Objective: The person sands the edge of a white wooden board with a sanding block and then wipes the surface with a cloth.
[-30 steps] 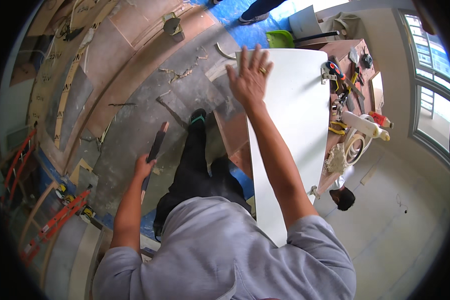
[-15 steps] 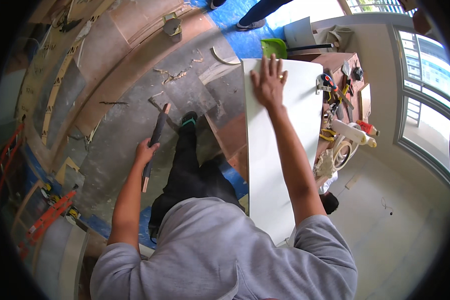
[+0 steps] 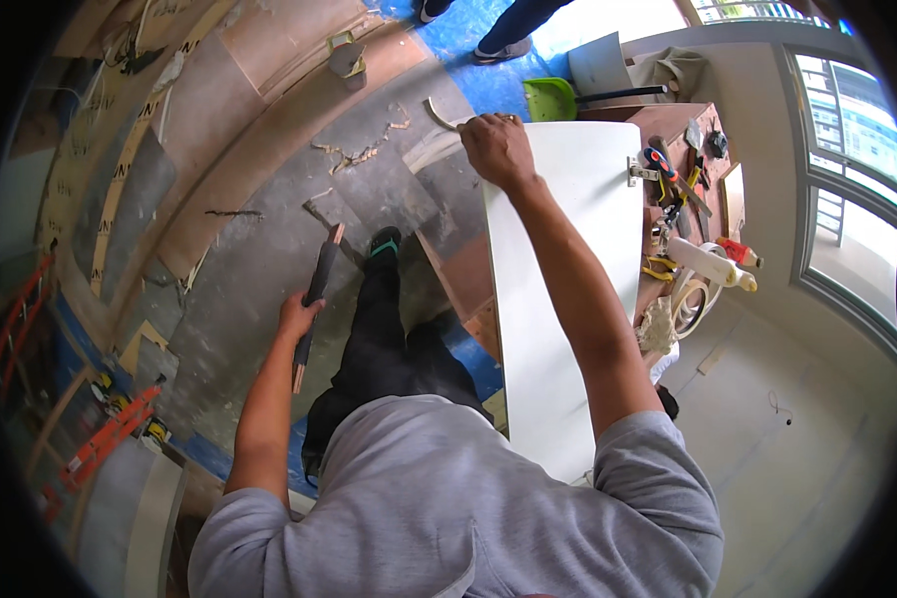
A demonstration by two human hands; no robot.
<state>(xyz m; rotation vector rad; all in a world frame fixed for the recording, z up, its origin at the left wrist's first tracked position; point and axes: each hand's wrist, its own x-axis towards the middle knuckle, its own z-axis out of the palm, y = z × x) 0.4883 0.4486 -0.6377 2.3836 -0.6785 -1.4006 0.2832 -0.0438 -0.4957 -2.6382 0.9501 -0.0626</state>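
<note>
My left hand [image 3: 297, 315] is closed round the middle of a long wooden stick wrapped in dark sheet material [image 3: 321, 271], its bare wood ends showing. It hangs over the floor left of my legs. On my right lies a long white cabinet door panel [image 3: 558, 259], a metal hinge [image 3: 640, 171] fixed by its right edge. My right hand [image 3: 500, 151] bends over the panel's far left corner, fingers curled round the edge, the fingertips partly hidden. A pale curved strip [image 3: 439, 116] shows just beyond those fingers.
Right of the panel, a wooden bench [image 3: 658, 329] carries pliers, cutters, a tape roll [image 3: 690, 307] and a bottle [image 3: 738, 251]. A green dustpan [image 3: 550, 102] lies beyond. Another person's legs [image 3: 508, 28] stand on blue sheeting. Debris litters the floor; an orange ladder [image 3: 110, 439] stands left.
My right hand has gone from lying flat with spread fingers on the panel's far end to curling over its far left corner. The left hand still grips the wrapped stick, slightly lower.
</note>
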